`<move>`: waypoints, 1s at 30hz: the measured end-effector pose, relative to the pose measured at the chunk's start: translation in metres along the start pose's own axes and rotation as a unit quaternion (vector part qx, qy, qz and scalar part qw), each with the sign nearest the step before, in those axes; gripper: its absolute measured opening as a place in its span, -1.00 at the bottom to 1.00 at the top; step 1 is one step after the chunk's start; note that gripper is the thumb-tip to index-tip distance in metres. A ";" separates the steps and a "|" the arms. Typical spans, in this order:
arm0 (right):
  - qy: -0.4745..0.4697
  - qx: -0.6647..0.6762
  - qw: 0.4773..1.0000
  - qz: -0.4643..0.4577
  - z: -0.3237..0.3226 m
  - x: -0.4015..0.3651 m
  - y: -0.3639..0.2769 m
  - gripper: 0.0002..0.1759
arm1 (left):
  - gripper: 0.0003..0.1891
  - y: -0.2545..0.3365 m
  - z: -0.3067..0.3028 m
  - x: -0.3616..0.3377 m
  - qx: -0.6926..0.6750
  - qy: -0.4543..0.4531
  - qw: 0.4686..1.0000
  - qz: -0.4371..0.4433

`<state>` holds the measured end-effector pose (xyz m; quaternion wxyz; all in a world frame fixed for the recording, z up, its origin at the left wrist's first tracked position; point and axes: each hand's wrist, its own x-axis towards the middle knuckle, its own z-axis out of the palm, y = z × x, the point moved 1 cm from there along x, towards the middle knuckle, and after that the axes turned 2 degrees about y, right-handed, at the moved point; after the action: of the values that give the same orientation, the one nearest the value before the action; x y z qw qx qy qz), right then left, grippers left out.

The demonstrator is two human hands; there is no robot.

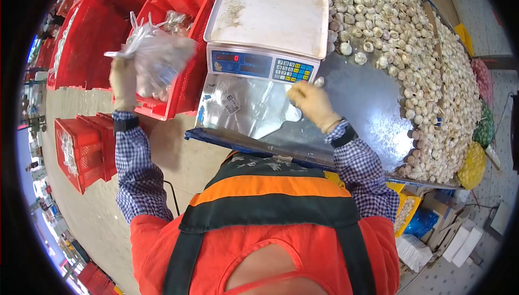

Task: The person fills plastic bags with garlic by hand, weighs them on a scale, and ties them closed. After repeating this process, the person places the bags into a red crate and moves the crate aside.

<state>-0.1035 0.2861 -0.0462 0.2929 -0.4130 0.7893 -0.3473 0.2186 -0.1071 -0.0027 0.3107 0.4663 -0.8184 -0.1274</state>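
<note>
My left hand (123, 84), in a pale glove, is closed around the gathered top of a clear plastic bag of garlic (158, 62). The bag is slightly blurred and hangs over a red crate (186, 73) with other bagged garlic inside. My right hand (312, 103), also gloved, hovers by the keypad of the weighing scale (267, 16), its fingers curled with nothing visible in them. The scale's pan is bare and its red display reads 0. Flat clear plastic bags (246, 105) lie in front of the scale, left of my right hand.
A large heap of garlic bulbs (389, 30) covers the right and far side of the metal table (351, 95). More red crates (81, 149) stand on the floor at left. Filled mesh sacks (472, 166) sit beyond the table's right edge.
</note>
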 end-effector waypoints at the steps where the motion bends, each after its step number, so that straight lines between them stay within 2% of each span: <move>1: -0.024 -0.022 0.999 -0.013 0.016 -0.005 0.022 -0.83 | -0.71 0.012 -0.001 0.002 0.057 0.083 0.994 0.039; 2: -0.047 -0.044 0.998 -0.028 0.031 -0.009 0.039 -0.85 | -0.73 0.020 0.000 0.006 0.114 0.167 0.976 0.078; 4: -0.078 -0.049 0.996 -0.008 0.058 -0.020 0.068 -0.87 | -0.76 0.014 0.049 -0.008 0.044 0.047 0.991 0.118; 5: -0.112 -0.056 0.992 0.013 0.065 -0.022 0.074 -0.90 | -0.77 0.047 0.068 -0.031 0.151 0.000 0.938 0.313; 6: -0.112 -0.054 0.992 0.013 0.066 -0.023 0.074 -0.90 | -0.80 0.116 0.076 -0.063 0.013 -0.140 0.966 0.218; 7: -0.106 -0.066 0.992 0.016 0.068 -0.023 0.075 -0.88 | -0.79 0.122 0.113 -0.087 -0.041 -0.217 0.930 0.294; 8: -0.098 -0.078 0.992 0.020 0.069 -0.023 0.075 -0.86 | -0.67 0.159 0.135 -0.127 -0.169 -0.350 0.920 0.056; 9: -0.095 -0.074 0.992 0.023 0.072 -0.024 0.075 -0.86 | -0.48 0.166 0.165 -0.164 -0.170 -0.354 0.910 0.135; 10: -0.089 -0.095 0.991 0.018 0.074 -0.024 0.077 -0.86 | -0.38 0.198 0.169 -0.177 0.126 -0.420 0.857 0.271; 11: -0.083 -0.118 0.989 0.012 0.073 -0.024 0.079 -0.85 | -0.47 0.198 0.183 -0.190 0.143 -0.407 0.846 0.312; 12: -0.078 -0.120 0.990 0.018 0.073 -0.025 0.081 -0.85 | -0.47 0.188 0.202 -0.196 0.139 -0.408 0.844 0.318; 14: -0.068 -0.093 0.993 0.026 0.076 -0.025 0.084 -0.85 | -0.60 0.160 0.232 -0.191 0.020 -0.409 0.834 0.370; 15: -0.086 -0.083 0.991 0.057 0.071 -0.026 0.076 -0.84 | -0.72 0.161 0.222 -0.183 -0.042 -0.414 0.819 0.396; 16: -0.085 -0.080 0.991 0.061 0.072 -0.027 0.077 -0.84 | -0.72 0.157 0.221 -0.181 -0.043 -0.418 0.816 0.398; 18: -0.068 -0.061 0.993 0.069 0.072 -0.026 0.077 -0.84 | -0.81 0.153 0.217 -0.171 -0.194 -0.437 0.810 0.340; 19: -0.064 -0.060 0.994 0.071 0.073 -0.028 0.076 -0.84 | -0.83 0.152 0.214 -0.168 -0.217 -0.468 0.811 0.277; 20: -0.057 -0.066 0.994 0.071 0.073 -0.029 0.075 -0.85 | -0.83 0.152 0.214 -0.169 -0.217 -0.469 0.809 0.280; 22: -0.046 -0.073 0.994 0.070 0.073 -0.030 0.075 -0.85 | -0.81 0.154 0.210 -0.168 -0.131 -0.446 0.837 0.289; 23: -0.042 -0.081 0.994 0.065 0.074 -0.030 0.074 -0.85 | -0.77 0.157 0.206 -0.173 -0.140 -0.408 0.835 0.343; 24: -0.038 -0.090 0.993 0.060 0.075 -0.029 0.074 -0.86 | -0.77 0.161 0.209 -0.176 -0.139 -0.406 0.835 0.343; 26: -0.047 -0.084 0.993 0.070 0.075 -0.029 0.072 -0.85 | -0.70 0.154 0.224 -0.197 0.146 -0.359 0.800 0.457; 27: -0.052 -0.081 0.992 0.082 0.075 -0.028 0.073 -0.84 | -0.67 0.154 0.229 -0.198 0.165 -0.396 0.777 0.461; 28: -0.051 -0.082 0.992 0.082 0.074 -0.028 0.074 -0.84 | -0.67 0.150 0.227 -0.197 0.164 -0.395 0.777 0.461; 30: -0.067 -0.110 0.989 0.077 0.072 -0.027 0.074 -0.84 | -0.72 0.154 0.205 -0.187 -0.057 -0.398 0.794 0.456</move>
<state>-0.0695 0.3175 -0.1422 0.3235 -0.4034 0.8308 -0.2059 0.0537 0.1162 -0.1576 0.0052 -0.0716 -0.9788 -0.1916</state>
